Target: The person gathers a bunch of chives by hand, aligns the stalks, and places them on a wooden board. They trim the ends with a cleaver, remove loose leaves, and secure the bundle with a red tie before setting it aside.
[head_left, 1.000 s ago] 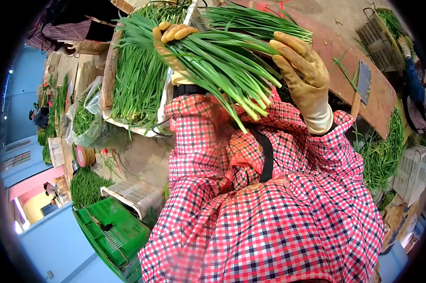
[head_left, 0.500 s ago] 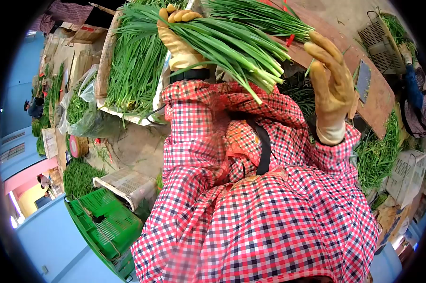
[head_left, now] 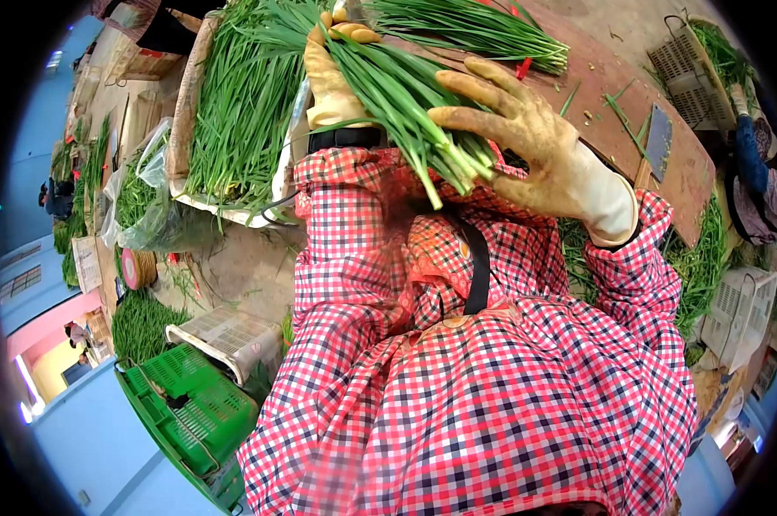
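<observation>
Bunch of chives [head_left: 403, 90]: we hold it up at 12 o'clock, in front of our chest, leaves running away to 11 o'clock and the pale cut ends pointing down toward 6 o'clock

Left hand [head_left: 331, 82]: gloved in yellow and wrapped round the bunch from behind, its fingertips [head_left: 354, 33] curled over the top of the leaves; we judge this closed grip is what binds the stalks into one sheaf

Right hand [head_left: 535, 150]: gloved too, at 1 o'clock, opened wide with fingers [head_left: 470, 86] spread and laid over the lower stalks beside the cut ends; it clasps nothing, and we take the flat hand to be steadying and squaring the ends

Checked smock [head_left: 474, 387]: red and white, filling our view from 4 to 7 o'clock, with a black strap [head_left: 477, 275] down the middle

Tray of greens [head_left: 234, 120]: at 11 o'clock, just beside the left hand, heaped with the same long leaves

Wooden board [head_left: 629, 86]: at 1 to 2 o'clock, bearing a loose pile [head_left: 466, 26] of chives and a dark flat blade [head_left: 661, 142]

Green crate [head_left: 191, 408]: on the floor at 8 o'clock, touching a white crate [head_left: 234, 335]

Wire basket [head_left: 690, 64]: at 2 o'clock, well apart from our hands, with greens in it
</observation>
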`<state>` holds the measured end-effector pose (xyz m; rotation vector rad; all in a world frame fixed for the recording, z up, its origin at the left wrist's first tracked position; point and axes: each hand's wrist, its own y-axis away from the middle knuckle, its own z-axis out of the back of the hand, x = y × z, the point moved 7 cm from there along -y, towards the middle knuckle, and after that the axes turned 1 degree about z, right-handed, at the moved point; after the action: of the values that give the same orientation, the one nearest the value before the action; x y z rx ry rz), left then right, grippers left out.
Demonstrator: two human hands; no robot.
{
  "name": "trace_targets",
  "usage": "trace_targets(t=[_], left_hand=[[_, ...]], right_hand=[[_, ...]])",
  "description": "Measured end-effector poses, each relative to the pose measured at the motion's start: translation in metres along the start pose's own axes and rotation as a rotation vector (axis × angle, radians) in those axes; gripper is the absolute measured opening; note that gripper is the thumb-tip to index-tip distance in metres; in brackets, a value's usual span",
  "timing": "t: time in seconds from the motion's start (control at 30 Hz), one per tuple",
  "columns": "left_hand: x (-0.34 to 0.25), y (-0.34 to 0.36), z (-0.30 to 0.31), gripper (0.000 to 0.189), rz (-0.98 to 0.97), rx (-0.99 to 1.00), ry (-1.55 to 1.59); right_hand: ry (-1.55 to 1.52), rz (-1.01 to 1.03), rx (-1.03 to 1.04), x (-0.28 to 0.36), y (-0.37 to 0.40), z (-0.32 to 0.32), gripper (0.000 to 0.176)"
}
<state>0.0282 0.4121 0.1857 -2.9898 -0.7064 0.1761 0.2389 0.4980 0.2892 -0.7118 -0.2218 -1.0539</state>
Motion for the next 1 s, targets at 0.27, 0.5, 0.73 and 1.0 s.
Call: trace_targets(t=[0.27,0.5,0.73,1.0], left_hand=[[0.000,0.000,0.028,0.019,-0.394,-0.449,-0.240],[0.001,-0.006,0.039,0.018,-0.310,-0.502,-0.236],[-0.003,-0.009,0.049,0.019,-0.393,-0.630,-0.213],[-0.009,-0.006,0.049,0.016,-0.500,-0.814,-0.309]], right_hand=[[-0.404,-0.112,-0.454,-0.036,0.007,0.010,0.027],[-0.534,-0.131,-0.413,-0.046,0.012,0.001,0.025],[-0.698,-0.488,-0.518,-0.076,0.033,-0.001,0.020],[-0.976,-0.611,-0.396,-0.079,0.032,0.003,0.024]])
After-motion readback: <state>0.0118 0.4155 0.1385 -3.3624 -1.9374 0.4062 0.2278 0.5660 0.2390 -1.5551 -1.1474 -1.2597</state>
